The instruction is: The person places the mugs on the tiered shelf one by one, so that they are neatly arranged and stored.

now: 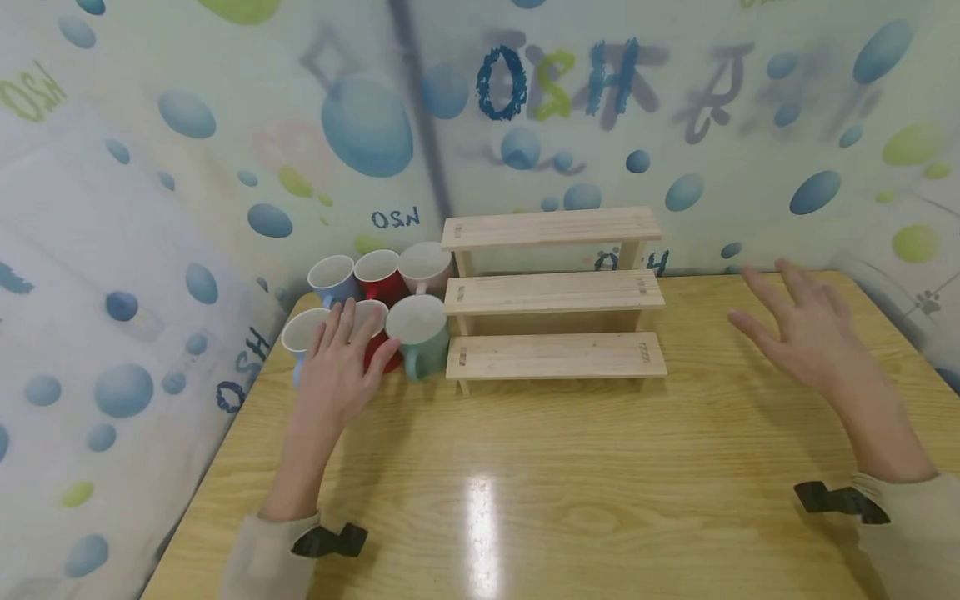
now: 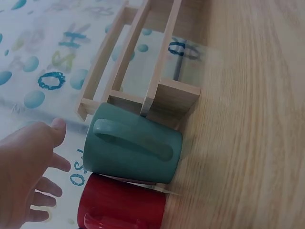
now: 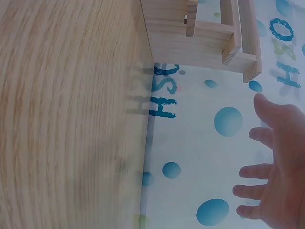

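My left hand hovers with spread fingers over the front row of mugs, holding nothing. It partly hides a red mug and a light blue mug. Beside them, a teal mug stands against the left side of a three-step wooden rack. Behind is a row with a blue mug, a red mug and a pale pink mug. Off to the rack's right, my right hand is raised above the table, fingers apart, nothing in it.
The wood-grain table extends in front of the rack and to its right. A wall covering printed with blue and green bubbles rises behind the table and along its left side. The rack's steps bear no mugs.
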Demonstrator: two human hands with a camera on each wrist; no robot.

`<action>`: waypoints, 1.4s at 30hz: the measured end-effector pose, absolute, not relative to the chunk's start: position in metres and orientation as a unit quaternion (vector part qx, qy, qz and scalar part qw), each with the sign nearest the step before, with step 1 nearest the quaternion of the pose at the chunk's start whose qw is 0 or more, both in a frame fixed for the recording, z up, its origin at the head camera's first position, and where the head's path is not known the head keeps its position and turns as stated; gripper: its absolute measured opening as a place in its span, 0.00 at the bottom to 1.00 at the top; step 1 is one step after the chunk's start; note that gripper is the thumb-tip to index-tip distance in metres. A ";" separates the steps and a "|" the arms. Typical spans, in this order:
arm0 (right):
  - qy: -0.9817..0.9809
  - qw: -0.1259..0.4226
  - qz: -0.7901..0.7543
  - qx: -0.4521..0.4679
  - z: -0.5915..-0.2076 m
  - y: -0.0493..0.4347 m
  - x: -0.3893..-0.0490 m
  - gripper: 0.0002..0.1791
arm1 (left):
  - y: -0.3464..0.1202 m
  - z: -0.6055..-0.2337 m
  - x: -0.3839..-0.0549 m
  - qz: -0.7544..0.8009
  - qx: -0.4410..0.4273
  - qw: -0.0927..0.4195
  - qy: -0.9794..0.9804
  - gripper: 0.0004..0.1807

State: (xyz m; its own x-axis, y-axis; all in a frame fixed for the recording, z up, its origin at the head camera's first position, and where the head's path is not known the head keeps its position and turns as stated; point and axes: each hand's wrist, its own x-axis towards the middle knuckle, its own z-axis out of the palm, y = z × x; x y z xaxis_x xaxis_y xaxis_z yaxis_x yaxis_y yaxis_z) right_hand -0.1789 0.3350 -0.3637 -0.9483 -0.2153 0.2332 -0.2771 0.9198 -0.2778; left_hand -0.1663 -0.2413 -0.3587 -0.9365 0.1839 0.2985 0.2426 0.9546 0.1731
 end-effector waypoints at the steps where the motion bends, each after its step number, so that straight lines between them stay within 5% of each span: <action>1: -0.974 0.096 0.162 0.129 -0.363 0.334 -0.179 0.39 | -0.241 -0.359 -0.166 -0.107 -0.108 0.144 -0.978 0.36; 15: -0.959 0.115 0.203 0.160 -0.371 0.322 -0.180 0.36 | -0.230 -0.364 -0.160 -0.168 -0.114 0.223 -0.954 0.28; 25: -0.949 0.100 0.246 0.170 -0.377 0.309 -0.181 0.35 | -0.222 -0.371 -0.156 -0.212 -0.113 0.222 -0.945 0.20; 42: -0.934 0.029 0.306 0.182 -0.387 0.289 -0.184 0.37 | -0.216 -0.377 -0.158 -0.322 -0.088 0.103 -0.937 0.19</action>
State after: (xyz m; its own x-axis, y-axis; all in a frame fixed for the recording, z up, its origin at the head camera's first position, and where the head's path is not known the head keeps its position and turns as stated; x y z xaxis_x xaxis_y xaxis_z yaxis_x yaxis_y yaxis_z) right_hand -0.1842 0.2888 -0.3866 -0.9322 -0.3218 0.1657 -0.3575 0.7464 -0.5614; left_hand -0.1577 -0.2159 -0.3768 -0.9636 0.0979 0.2489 0.2302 0.7777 0.5850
